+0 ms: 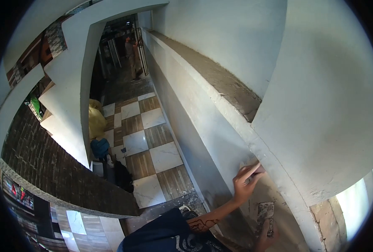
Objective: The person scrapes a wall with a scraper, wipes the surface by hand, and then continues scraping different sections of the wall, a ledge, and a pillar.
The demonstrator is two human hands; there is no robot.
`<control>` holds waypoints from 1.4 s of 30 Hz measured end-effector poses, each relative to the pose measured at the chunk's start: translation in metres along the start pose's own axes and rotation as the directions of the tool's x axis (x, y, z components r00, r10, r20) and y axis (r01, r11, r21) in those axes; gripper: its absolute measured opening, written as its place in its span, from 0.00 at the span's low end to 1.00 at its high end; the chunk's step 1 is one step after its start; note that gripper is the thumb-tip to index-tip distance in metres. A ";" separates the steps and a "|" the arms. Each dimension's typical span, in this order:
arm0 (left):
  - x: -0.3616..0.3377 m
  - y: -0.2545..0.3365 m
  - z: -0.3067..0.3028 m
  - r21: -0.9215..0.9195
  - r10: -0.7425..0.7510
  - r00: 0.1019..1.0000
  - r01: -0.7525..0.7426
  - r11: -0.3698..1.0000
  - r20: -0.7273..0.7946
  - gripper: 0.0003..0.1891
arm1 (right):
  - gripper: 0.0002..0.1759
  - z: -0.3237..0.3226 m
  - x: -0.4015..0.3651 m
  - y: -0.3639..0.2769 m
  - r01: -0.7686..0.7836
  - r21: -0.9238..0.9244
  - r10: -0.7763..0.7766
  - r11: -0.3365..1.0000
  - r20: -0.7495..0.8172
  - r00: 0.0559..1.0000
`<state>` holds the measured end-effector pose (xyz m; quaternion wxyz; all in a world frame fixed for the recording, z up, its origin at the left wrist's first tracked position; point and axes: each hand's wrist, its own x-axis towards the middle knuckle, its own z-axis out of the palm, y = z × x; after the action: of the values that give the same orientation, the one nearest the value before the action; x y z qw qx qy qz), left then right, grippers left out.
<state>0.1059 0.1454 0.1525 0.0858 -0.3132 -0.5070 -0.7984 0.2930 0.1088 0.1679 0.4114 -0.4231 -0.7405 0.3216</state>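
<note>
My left hand point(246, 181) reaches across to the lower face of the wall point(220, 140), just under its ledge. Its fingers are pinched together at the wall surface; whatever is between them is too small to make out. Below it, my right hand point(269, 240) is partly cut off by the bottom of the view. That hand is closed on a flat rectangular tool point(265, 212), its surface smeared with grey mortar. Around both hands the wall shows a rough brownish patch point(281, 201).
A dusty ledge point(211, 69) runs along the wall, and a cracked pale column point(325, 105) rises at right. Checkered floor tiles point(146, 147) lie below. Beside them are a yellow sack point(96, 122) and a blue bundle point(100, 148). A person point(132, 56) stands in the far passage.
</note>
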 end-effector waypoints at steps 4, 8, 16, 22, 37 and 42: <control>-0.008 -0.004 -0.013 0.046 -0.084 0.995 0.081 0.996 0.050 0.21 | 0.11 0.007 -0.019 0.006 -0.021 -0.035 0.015 0.999 -0.159 0.987; 0.003 0.005 0.003 -0.015 0.073 0.997 -0.072 0.997 0.016 0.18 | 0.10 0.002 -0.016 0.010 -0.088 -0.057 0.072 0.994 -0.247 0.966; 0.000 -0.003 -0.001 0.074 0.012 0.999 -0.016 0.997 0.046 0.20 | 0.09 -0.002 -0.014 -0.003 -0.151 0.061 0.159 0.987 -0.155 0.975; -0.033 -0.024 -0.014 0.137 -0.186 0.978 0.171 0.976 0.099 0.18 | 0.13 -0.003 -0.010 -0.003 -0.142 0.089 0.153 0.986 -0.144 0.978; -0.038 -0.021 -0.039 -0.044 -0.495 0.814 0.531 0.846 0.304 0.28 | 0.09 -0.008 -0.013 0.003 -0.109 0.117 0.126 0.987 -0.154 0.980; -0.017 0.017 -0.055 -0.374 -0.696 0.525 0.848 0.377 0.489 0.29 | 0.09 -0.005 -0.011 0.018 -0.189 0.233 0.219 0.954 -0.112 0.969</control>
<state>0.1042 0.0867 0.1392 -0.4633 -0.1447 -0.3344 -0.8078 0.3073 0.1071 0.1516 0.4702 -0.4703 -0.6224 0.4128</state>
